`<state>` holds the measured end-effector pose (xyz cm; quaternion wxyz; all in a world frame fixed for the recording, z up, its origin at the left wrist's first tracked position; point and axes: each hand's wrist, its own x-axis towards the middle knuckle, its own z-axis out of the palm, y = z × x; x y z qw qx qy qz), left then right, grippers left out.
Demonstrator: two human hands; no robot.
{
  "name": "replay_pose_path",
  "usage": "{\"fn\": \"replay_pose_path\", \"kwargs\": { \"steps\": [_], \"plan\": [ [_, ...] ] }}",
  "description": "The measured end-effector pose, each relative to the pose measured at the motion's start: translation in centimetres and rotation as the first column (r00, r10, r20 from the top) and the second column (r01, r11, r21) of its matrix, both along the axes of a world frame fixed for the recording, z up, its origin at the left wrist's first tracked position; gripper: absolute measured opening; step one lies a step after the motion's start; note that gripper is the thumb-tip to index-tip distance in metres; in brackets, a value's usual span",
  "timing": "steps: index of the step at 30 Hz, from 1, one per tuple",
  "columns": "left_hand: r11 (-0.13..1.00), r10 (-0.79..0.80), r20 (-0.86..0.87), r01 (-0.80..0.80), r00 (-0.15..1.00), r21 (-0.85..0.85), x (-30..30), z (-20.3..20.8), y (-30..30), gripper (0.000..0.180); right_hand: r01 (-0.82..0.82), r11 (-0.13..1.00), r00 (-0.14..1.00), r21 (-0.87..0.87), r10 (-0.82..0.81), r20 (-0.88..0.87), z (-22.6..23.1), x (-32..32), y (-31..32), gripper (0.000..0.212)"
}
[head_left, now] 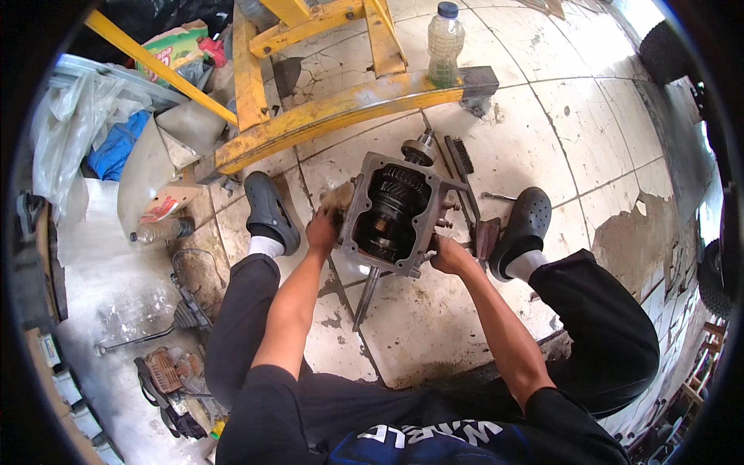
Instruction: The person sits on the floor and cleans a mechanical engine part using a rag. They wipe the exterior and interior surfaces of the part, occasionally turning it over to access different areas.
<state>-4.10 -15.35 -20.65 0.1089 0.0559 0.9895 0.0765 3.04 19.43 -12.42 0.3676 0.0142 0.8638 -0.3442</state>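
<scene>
A grey metal gearbox housing (426, 225) sits on the tiled floor between my feet, its open top showing dark gears (394, 190) on shafts inside. A long shaft (366, 298) sticks out toward me, and a round toothed part (418, 149) shows at the far end. At the housing's left side, my left hand (321, 231) is closed round a brown, rag-like piece (338, 198) that is slightly blurred. My right hand (449, 256) grips the near right corner of the housing, with its fingertips partly hidden.
Beyond the gearbox stands a yellow steel frame (325, 116) with a plastic bottle (446, 46) on its foot. A wire brush (459, 155) and a small metal tool (497, 197) lie to the right. Plastic bags (77, 108) and scrap parts (167, 372) crowd the left side.
</scene>
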Motion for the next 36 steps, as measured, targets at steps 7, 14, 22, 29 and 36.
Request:
{"fn": "replay_pose_path", "kwargs": {
  "steps": [7, 14, 22, 29, 36],
  "plan": [
    [0.098, 0.717, 0.342, -0.574, 0.607, 0.813, 1.3, 3.8, -5.2, 0.052, -0.025, 0.988, 0.977, -0.149, -0.008, -0.215, 2.7, 1.3, -0.1, 0.044],
    [-0.596, 0.13, 0.518, -0.351, 0.845, 0.722, 0.6, 18.6, 2.8, 0.07, -0.085, 0.996, 0.988, 0.013, 0.086, -0.13, 0.6, -0.4, 1.2, 0.041],
    [-0.056, 0.085, 0.488, -0.484, 0.869, 0.873, -0.7, 22.9, 13.3, 0.073, -0.027, 0.997, 0.98, -0.073, 0.012, -0.198, 2.1, 0.5, 0.1, 0.036],
    [0.825, 0.23, 0.027, -0.209, 0.973, 0.524, 0.7, 20.1, 14.0, 0.104, 0.101, 0.991, 0.933, -0.091, -0.126, -0.337, -1.2, 2.2, -0.4, 0.038],
    [0.969, 0.245, -0.076, -0.242, 0.967, 0.045, 9.3, 18.6, 16.5, 0.135, -0.061, 0.997, 0.936, -0.037, 0.044, -0.35, -1.2, 0.9, -0.1, 0.041]
  ]
}}
